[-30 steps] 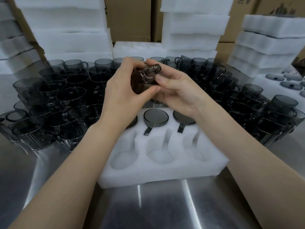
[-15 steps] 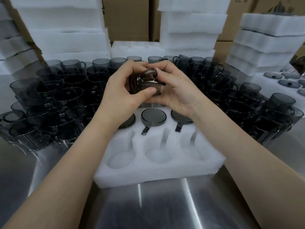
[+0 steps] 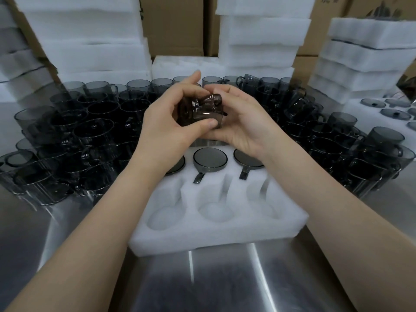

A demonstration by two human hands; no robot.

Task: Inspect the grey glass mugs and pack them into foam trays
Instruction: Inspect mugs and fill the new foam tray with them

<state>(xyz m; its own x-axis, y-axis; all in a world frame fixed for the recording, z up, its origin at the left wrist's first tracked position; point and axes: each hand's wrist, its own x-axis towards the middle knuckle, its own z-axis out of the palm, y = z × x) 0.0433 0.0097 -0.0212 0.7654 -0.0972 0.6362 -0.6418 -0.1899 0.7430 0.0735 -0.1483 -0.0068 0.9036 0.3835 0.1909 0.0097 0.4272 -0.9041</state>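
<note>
Gripping grey mug (image 3: 200,110), tipped sideways, with left hand (image 3: 166,129) and right hand (image 3: 243,124) both curled round it, above far row of foam tray (image 3: 202,242); empty pockets (image 3: 215,212) toward its near edge

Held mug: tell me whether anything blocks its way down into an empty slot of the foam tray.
Nothing visible does. The left hand and right hand hold the mug above the foam tray, over its far row, where three packed mugs sit. The three near slots lie open, nothing in them.

A grey mug (image 3: 200,111) is held sideways above a foam tray (image 3: 216,233) seating three mugs (image 3: 210,159).
</note>
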